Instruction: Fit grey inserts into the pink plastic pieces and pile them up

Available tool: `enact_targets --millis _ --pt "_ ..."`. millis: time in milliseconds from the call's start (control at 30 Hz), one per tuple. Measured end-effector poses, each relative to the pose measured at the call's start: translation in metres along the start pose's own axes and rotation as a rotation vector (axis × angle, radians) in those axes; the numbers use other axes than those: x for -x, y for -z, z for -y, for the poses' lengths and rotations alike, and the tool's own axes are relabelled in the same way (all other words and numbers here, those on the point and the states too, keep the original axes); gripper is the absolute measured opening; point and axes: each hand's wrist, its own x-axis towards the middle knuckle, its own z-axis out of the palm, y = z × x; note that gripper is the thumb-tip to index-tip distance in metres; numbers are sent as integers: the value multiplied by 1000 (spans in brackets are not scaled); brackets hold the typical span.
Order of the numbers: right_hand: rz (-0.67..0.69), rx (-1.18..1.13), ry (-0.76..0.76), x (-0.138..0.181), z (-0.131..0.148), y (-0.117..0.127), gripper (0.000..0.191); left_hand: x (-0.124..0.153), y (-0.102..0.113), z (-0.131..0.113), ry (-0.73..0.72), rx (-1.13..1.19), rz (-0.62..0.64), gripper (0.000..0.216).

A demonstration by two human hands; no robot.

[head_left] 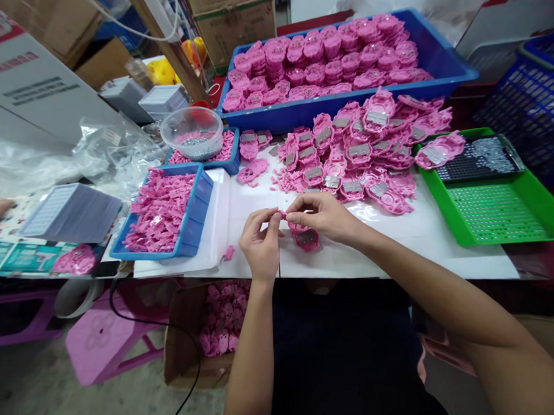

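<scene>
Both my hands meet over the white table top, pinching one small pink plastic part (283, 214) between the fingertips. My left hand (262, 240) grips it from the left, thumb and forefinger together. From the right, my right hand (321, 216) closes on the same part. Just below the fingers lies a pink plastic shell (307, 239) with a grey plate, partly covered by my right hand. Beyond my hands spreads a heap of similar pink shells (359, 150), with tiny pink pieces (285, 180) at its near left edge. A loose pink bit (229, 253) lies left of my left hand.
A blue bin (169, 255) of pink parts stands left, behind it a clear tub (191, 128). At the back, a large blue tray (300, 111) holds stacked shells. A green tray (497, 210) sits right. Below the edge is a cardboard box (182, 343) of pink pieces.
</scene>
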Motion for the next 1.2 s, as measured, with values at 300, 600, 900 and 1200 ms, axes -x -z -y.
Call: enact_targets --millis 300,600,900,1200 --pt "1 25 10 1 1 0 17 0 0 -1 -32 -28 8 17" --pt "2 109 22 -2 -1 2 16 -1 1 1 -16 -116 0 23" --pt "-115 468 86 -5 -7 19 6 2 -1 7 -26 -578 82 27" --pt "10 719 140 -3 -18 12 11 8 -3 5 -91 -724 222 31"
